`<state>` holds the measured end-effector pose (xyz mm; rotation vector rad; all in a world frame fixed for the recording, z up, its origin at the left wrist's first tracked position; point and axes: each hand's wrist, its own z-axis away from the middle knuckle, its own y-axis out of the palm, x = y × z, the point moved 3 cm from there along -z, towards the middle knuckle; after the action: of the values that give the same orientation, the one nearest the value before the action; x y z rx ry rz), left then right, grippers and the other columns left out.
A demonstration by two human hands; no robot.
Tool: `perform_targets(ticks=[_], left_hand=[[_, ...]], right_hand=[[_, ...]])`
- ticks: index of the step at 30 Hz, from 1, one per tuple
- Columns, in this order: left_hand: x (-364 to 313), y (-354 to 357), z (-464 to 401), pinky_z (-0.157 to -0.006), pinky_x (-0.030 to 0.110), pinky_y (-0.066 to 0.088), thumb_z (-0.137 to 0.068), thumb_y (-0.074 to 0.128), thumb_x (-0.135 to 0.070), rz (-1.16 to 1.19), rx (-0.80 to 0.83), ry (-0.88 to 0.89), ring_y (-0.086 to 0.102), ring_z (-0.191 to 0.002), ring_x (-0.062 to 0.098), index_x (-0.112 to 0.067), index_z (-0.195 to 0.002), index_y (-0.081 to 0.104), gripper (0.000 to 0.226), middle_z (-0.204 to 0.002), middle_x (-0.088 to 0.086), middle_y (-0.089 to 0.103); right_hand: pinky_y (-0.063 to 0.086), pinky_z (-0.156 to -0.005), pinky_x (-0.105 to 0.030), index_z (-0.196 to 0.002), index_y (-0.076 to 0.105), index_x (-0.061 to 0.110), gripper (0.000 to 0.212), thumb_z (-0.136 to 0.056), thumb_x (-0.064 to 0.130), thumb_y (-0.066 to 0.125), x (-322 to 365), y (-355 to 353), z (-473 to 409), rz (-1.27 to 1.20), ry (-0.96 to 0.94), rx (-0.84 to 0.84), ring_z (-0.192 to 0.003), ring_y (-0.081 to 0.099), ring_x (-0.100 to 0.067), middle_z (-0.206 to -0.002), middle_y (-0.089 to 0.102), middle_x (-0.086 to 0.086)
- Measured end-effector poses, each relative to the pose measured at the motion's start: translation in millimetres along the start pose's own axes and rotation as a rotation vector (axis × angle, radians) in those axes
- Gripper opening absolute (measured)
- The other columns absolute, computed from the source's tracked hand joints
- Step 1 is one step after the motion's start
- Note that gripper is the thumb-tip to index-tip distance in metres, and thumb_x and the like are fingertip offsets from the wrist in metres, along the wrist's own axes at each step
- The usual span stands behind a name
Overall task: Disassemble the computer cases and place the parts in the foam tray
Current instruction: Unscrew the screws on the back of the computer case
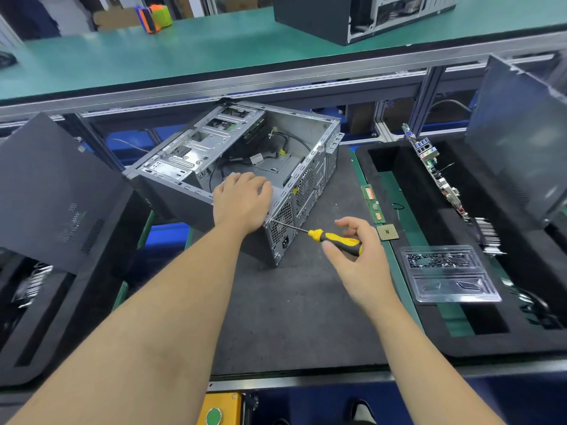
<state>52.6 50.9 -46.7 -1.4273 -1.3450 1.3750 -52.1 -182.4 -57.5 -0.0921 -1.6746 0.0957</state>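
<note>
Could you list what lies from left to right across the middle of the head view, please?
Black side panel → open computer case → screwdriver → memory stick → clear plastic tray

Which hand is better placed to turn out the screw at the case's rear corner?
Right. The right hand already holds the screwdriver, tip on that corner of the computer case. The left hand steadies its top edge.
</note>
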Motion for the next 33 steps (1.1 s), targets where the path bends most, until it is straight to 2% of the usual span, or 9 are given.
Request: perform_targets(ticks=[2, 3, 7, 11, 16, 20, 22, 26, 33], left_hand=[[0, -1, 0, -0.106, 0.045, 0.031, -0.101, 0.025, -0.039, 0.003, -0.001, -0.001, 0.042, -0.126, 0.02, -0.036, -0.093, 0.052, 0.029, -0.123, -0.009, 0.059], [1, -1, 0, -0.105, 0.044, 0.031, -0.101, 0.025, -0.039, 0.003, -0.003, 0.001, 0.042, -0.126, 0.02, -0.036, -0.092, 0.05, 0.027, -0.123, -0.009, 0.059], [1, 0, -1, -0.104, 0.044, 0.031, -0.102, 0.025, -0.039, -0.002, -0.008, 0.006, 0.042, -0.126, 0.019, -0.033, -0.1, 0.059, 0.035, -0.124, -0.009, 0.059], [0, 0, -1, -0.104, 0.044, 0.031, -0.101, 0.025, -0.039, 0.004, -0.004, 0.005, 0.042, -0.125, 0.02, -0.035, -0.091, 0.049, 0.027, -0.121, -0.009, 0.059], [0, 0, 0, -0.105, 0.043, 0.031, -0.102, 0.025, -0.039, -0.004, -0.007, 0.011, 0.042, -0.127, 0.019, -0.032, -0.101, 0.061, 0.036, -0.124, -0.009, 0.059], [-1, -2, 1, -0.104, 0.043, 0.032, -0.102, 0.026, -0.039, -0.015, -0.01, 0.01, 0.042, -0.126, 0.02, -0.035, -0.092, 0.054, 0.03, -0.121, -0.009, 0.06], [-1, -2, 2, -0.104, 0.043, 0.032, -0.102, 0.026, -0.039, -0.012, -0.015, 0.013, 0.043, -0.126, 0.02, -0.034, -0.095, 0.057, 0.032, -0.122, -0.008, 0.06], [-2, -4, 3, -0.105, 0.044, 0.032, -0.102, 0.026, -0.038, -0.006, -0.006, 0.011, 0.042, -0.126, 0.021, -0.036, -0.091, 0.05, 0.027, -0.123, -0.008, 0.06], [-3, -4, 3, -0.105, 0.044, 0.032, -0.102, 0.026, -0.038, -0.005, -0.014, 0.012, 0.043, -0.125, 0.021, -0.036, -0.088, 0.044, 0.023, -0.123, -0.008, 0.06]], right_hand=[[0.056, -0.078, -0.038, -0.094, 0.061, 0.037, 0.009, -0.1, 0.033, 0.056, -7, -1, -4, 0.032, 0.127, -0.027, -0.084, 0.062, -0.01, -0.1, 0.059, 0.003], [0.053, -0.072, -0.043, -0.089, 0.062, 0.033, 0.021, -0.103, 0.039, 0.047, -12, -1, -6, 0.076, 0.177, -0.029, -0.076, 0.061, -0.015, -0.088, 0.063, 0.004], [0.04, -0.058, -0.031, -0.083, 0.062, 0.021, 0.034, -0.104, 0.039, 0.041, -22, -4, -7, 0.148, 0.221, 0.004, -0.057, 0.05, -0.014, -0.059, 0.055, 0.006], [0.039, -0.058, -0.016, -0.089, 0.063, 0.032, 0.016, -0.099, 0.021, 0.056, -13, -4, -5, 0.139, 0.051, -0.033, -0.068, 0.053, -0.007, -0.082, 0.064, 0.011], [0.042, -0.07, -0.005, -0.101, 0.062, 0.033, 0.037, -0.091, -0.002, 0.063, 2, -2, -3, 0.038, -0.026, -0.004, -0.084, 0.061, 0.007, -0.109, 0.057, 0.0], [0.051, -0.074, -0.012, -0.103, 0.061, 0.038, 0.03, -0.09, 0.012, 0.07, 0, -1, -3, -0.021, 0.018, 0.001, -0.082, 0.063, 0.001, -0.106, 0.054, 0.002], [0.052, -0.055, -0.025, -0.092, 0.063, 0.039, 0.012, -0.099, 0.029, 0.059, -6, -3, -6, -0.052, 0.156, -0.006, -0.064, 0.059, -0.008, -0.092, 0.062, 0.003], [0.038, -0.053, -0.03, -0.083, 0.064, 0.022, 0.035, -0.104, 0.04, 0.043, -18, -6, -7, 0.061, 0.241, 0.016, -0.046, 0.046, -0.01, -0.056, 0.056, 0.009], [0.04, -0.061, -0.011, -0.094, 0.063, 0.034, 0.025, -0.095, 0.009, 0.062, -2, -4, -5, 0.092, 0.009, -0.049, -0.069, 0.054, -0.002, -0.094, 0.064, 0.002]])
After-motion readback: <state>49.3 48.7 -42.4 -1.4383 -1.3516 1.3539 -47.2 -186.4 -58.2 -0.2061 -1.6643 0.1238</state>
